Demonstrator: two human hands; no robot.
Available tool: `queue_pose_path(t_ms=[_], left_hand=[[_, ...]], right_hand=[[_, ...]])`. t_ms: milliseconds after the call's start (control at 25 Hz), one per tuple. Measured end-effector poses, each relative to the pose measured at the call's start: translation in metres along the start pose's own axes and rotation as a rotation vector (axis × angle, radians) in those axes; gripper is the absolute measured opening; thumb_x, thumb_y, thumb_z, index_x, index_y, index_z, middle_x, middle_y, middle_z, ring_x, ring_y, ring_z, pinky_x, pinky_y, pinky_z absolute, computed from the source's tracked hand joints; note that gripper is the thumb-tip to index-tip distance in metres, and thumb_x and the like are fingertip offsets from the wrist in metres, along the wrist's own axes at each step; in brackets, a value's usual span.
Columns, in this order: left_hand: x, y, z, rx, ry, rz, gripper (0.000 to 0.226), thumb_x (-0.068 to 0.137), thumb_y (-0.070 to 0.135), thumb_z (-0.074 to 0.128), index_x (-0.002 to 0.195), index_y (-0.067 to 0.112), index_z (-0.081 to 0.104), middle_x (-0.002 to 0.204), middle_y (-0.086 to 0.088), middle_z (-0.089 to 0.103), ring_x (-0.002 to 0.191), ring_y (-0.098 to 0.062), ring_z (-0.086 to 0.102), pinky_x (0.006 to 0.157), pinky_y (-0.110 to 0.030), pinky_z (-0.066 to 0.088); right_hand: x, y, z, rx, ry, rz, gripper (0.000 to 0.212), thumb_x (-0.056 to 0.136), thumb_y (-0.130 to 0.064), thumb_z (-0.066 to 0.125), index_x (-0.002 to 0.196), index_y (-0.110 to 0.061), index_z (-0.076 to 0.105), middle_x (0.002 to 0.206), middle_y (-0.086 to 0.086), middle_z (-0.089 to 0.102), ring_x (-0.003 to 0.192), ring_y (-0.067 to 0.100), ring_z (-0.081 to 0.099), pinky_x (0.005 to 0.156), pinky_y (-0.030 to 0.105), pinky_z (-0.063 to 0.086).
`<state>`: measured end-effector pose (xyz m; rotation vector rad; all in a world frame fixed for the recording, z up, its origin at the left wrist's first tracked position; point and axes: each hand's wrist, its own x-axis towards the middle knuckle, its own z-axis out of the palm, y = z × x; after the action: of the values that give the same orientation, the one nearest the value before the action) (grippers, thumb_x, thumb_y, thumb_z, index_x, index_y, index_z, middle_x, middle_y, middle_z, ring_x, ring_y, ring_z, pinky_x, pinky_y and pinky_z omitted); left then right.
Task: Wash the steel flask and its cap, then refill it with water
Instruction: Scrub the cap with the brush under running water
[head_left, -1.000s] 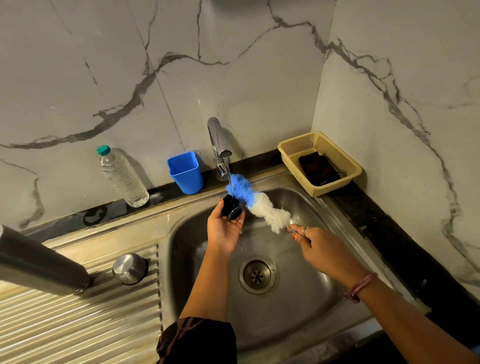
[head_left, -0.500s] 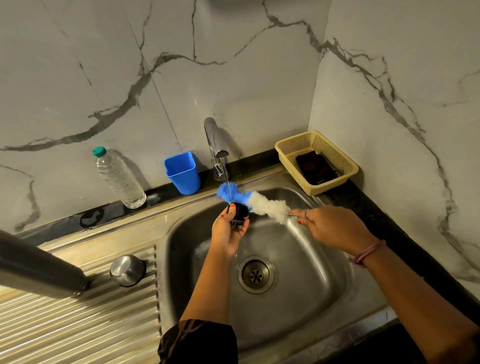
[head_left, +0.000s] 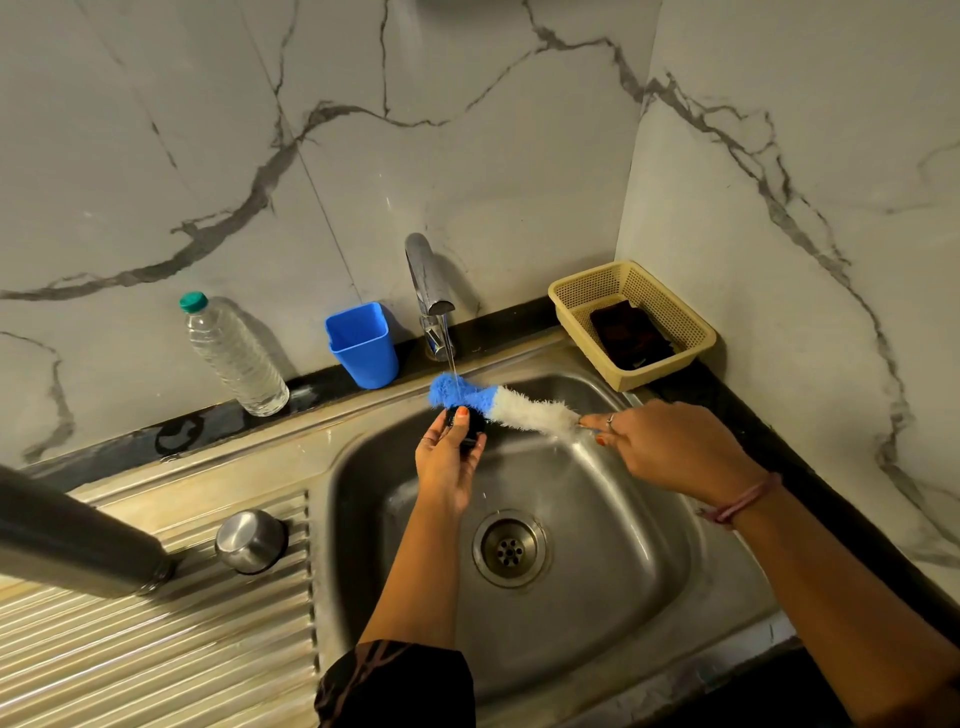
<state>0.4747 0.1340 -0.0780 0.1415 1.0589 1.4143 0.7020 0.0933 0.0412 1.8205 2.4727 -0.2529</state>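
Together, our left hand (head_left: 447, 462) grips the black cap (head_left: 466, 423) over the sink (head_left: 639, 545) while our right hand (head_left: 670, 447) pinches the bottle brush (head_left: 498, 401) under the running tap (head_left: 428, 280); the steel flask (head_left: 67, 540) lies on the drainboard (head_left: 156, 649).

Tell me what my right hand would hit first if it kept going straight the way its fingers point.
The right hand points left along the bottle brush it holds. Straight on, it would likely meet the small black cap in the left hand, though depth is hard to judge.
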Motion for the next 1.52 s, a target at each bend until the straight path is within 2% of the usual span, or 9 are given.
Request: queue_pose_path(t_ms=[160,320,560,760,1000,1160,1320,1440,1520], left_hand=[[-0.002,0.002,0.001,0.013,-0.009,0.007,0.042,0.092,0.005,0.063,0.133,0.005,0.055,0.128,-0.017,0.062,0.115,-0.029,0.062,0.091,-0.037,0.056],[-0.004,0.000,0.006,0.062,-0.015,0.012,0.045,0.090,0.002,0.065,0.134,0.004,0.054,0.127,-0.016,0.062,0.114,-0.028,0.063,0.091,-0.036,0.055],[-0.002,0.003,0.002,0.117,0.006,0.031,0.048,0.084,-0.001,0.070,0.130,0.003,0.056,0.125,-0.018,0.063,0.108,-0.027,0.066,0.088,-0.031,0.056],[-0.006,0.006,0.003,0.150,0.006,0.050,0.051,0.079,-0.003,0.075,0.126,0.007,0.059,0.118,-0.015,0.065,0.097,-0.025,0.070,0.073,-0.029,0.060],[-0.004,0.005,0.000,0.108,0.046,0.066,0.056,0.074,-0.004,0.078,0.125,0.010,0.058,0.117,-0.013,0.065,0.102,-0.027,0.069,0.075,-0.034,0.061],[0.001,0.002,-0.003,0.224,0.074,0.089,0.056,0.069,-0.001,0.083,0.119,0.011,0.061,0.116,-0.013,0.068,0.103,-0.025,0.069,0.092,-0.041,0.056],[0.001,0.005,-0.006,0.224,0.095,0.106,0.052,0.070,-0.002,0.082,0.117,0.009,0.061,0.112,-0.013,0.070,0.100,-0.027,0.070,0.082,-0.038,0.059],[0.000,0.003,-0.001,0.245,0.071,0.093,0.053,0.070,-0.001,0.082,0.118,0.011,0.063,0.113,-0.013,0.070,0.103,-0.028,0.069,0.090,-0.042,0.057],[-0.002,0.003,0.000,0.244,0.060,0.081,0.052,0.071,-0.001,0.082,0.118,0.012,0.064,0.110,-0.012,0.071,0.097,-0.026,0.071,0.079,-0.036,0.060]], right_hand=[[-0.003,0.019,-0.015,0.031,-0.035,0.068,0.032,0.100,-0.035,0.039,0.110,-0.017,0.064,0.061,-0.010,0.043,0.053,0.005,0.041,0.049,0.021,0.028],[0.001,0.000,-0.003,-0.001,0.011,0.030,0.033,0.101,-0.036,0.036,0.119,-0.026,0.061,0.084,0.004,0.063,0.062,0.014,0.047,0.059,0.027,0.038],[-0.003,0.023,-0.014,0.022,-0.013,0.080,0.033,0.099,-0.038,0.040,0.104,-0.016,0.064,0.061,-0.008,0.045,0.053,0.008,0.045,0.054,0.027,0.038],[-0.002,-0.003,-0.010,0.008,0.014,0.032,0.030,0.101,-0.035,0.039,0.114,-0.022,0.063,0.075,-0.001,0.059,0.061,0.012,0.049,0.058,0.025,0.039],[-0.007,-0.016,-0.024,-0.117,0.051,0.019,0.025,0.099,-0.030,0.042,0.111,-0.023,0.062,0.077,-0.001,0.054,0.055,0.009,0.040,0.049,0.023,0.027],[-0.004,-0.027,-0.016,-0.104,0.054,0.016,0.025,0.099,-0.030,0.042,0.107,-0.016,0.061,0.087,0.004,0.061,0.070,0.019,0.052,0.061,0.030,0.041],[-0.017,-0.008,-0.034,-0.152,0.056,0.040,0.027,0.099,-0.034,0.040,0.106,-0.021,0.062,0.074,-0.004,0.053,0.061,0.014,0.045,0.050,0.025,0.029],[-0.009,-0.021,-0.026,-0.103,0.069,0.037,0.028,0.100,-0.033,0.039,0.109,-0.021,0.063,0.082,0.000,0.060,0.065,0.017,0.050,0.057,0.028,0.038],[-0.002,-0.027,-0.013,-0.024,0.034,0.033,0.029,0.100,-0.032,0.039,0.113,-0.022,0.063,0.088,0.005,0.064,0.075,0.020,0.058,0.066,0.032,0.046]])
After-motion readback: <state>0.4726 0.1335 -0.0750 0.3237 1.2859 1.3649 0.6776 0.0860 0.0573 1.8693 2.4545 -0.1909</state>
